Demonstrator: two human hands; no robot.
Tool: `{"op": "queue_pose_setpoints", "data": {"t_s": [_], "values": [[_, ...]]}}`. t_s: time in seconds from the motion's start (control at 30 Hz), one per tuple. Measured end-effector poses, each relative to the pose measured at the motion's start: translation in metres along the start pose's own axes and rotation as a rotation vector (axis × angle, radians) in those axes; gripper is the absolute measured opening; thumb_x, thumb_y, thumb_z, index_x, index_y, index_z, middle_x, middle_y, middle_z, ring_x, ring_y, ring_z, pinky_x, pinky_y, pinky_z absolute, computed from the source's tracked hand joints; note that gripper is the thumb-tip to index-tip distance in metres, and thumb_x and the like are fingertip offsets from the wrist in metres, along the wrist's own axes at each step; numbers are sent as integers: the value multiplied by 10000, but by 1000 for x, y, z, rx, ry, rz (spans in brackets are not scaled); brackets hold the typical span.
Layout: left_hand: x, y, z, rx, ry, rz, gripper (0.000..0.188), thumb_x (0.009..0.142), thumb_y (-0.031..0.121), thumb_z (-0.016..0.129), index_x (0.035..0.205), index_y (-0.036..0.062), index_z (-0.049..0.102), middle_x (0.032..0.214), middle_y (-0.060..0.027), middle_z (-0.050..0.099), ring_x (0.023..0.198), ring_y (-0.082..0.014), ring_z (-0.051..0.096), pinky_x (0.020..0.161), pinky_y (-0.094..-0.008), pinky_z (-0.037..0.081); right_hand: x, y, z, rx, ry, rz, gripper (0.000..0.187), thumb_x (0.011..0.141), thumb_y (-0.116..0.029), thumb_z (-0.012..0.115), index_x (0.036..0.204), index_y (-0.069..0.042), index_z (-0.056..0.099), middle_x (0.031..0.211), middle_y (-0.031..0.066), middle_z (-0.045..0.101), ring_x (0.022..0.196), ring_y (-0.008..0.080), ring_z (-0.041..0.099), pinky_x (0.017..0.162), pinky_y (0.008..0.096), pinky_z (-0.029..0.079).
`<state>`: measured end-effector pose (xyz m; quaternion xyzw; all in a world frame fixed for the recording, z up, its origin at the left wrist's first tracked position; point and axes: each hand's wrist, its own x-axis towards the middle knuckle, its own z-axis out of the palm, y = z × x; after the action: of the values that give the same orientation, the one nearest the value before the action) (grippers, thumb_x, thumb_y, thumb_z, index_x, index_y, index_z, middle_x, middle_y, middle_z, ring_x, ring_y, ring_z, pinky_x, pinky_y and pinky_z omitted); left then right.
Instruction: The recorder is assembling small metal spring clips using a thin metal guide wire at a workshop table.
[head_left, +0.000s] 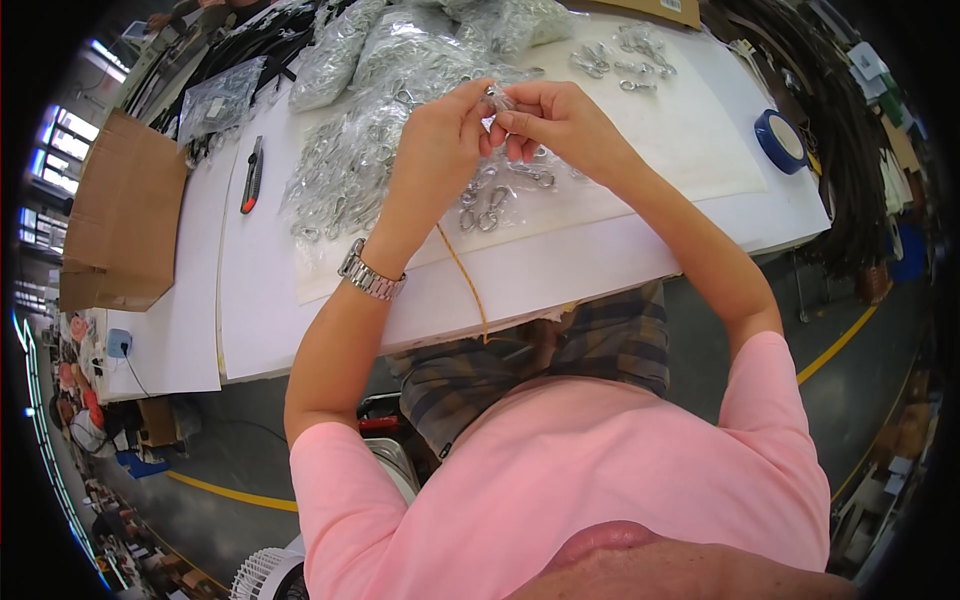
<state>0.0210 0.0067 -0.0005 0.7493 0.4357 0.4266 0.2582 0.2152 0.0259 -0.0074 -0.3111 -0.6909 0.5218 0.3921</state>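
Note:
Both hands meet over the table, fingers closed on a small clear plastic bag (497, 98) with something shiny at it. My left hand (440, 135), with a metal watch (370, 272) on its wrist, pinches the bag from the left. From the right, my right hand (560, 120) grips it between thumb and fingers. Below and left of the hands spreads a heap of small clear bags with metal snap hooks (345, 170). A few bagged hooks (485, 208) lie just under the hands. Loose metal hooks (632, 60) are grouped at the far right.
Large filled plastic bags (410, 50) stand at the back. A utility knife (252, 175) and a cardboard box (125, 215) are on the left. Blue tape (780, 140) lies at the right edge, near dark straps (840, 170). A yellow cord (462, 270) hangs toward the table's front edge.

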Motion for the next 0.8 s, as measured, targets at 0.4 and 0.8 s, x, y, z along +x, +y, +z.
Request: {"op": "queue_pose_setpoints", "data": {"t_s": [0.4, 0.8], "values": [[9, -12, -9, 43, 21, -87, 240, 1012, 206, 612, 1116, 39, 750, 589, -10, 585, 526, -81, 502, 535, -283, 410, -43, -14, -60, -1185, 532, -134, 277, 973, -215, 679, 1204, -63, 660, 1090, 119, 726, 940, 252, 706, 799, 367, 565], [14, -38, 3, 153, 65, 89, 247, 981, 211, 642, 908, 9, 763, 576, -65, 621, 532, -124, 576, 560, -309, 457, -56, 2, -26, -1468, 181, 57, 119, 865, -147, 648, 855, -36, 691, 840, 126, 716, 808, 330, 706, 728, 444, 557]]}}
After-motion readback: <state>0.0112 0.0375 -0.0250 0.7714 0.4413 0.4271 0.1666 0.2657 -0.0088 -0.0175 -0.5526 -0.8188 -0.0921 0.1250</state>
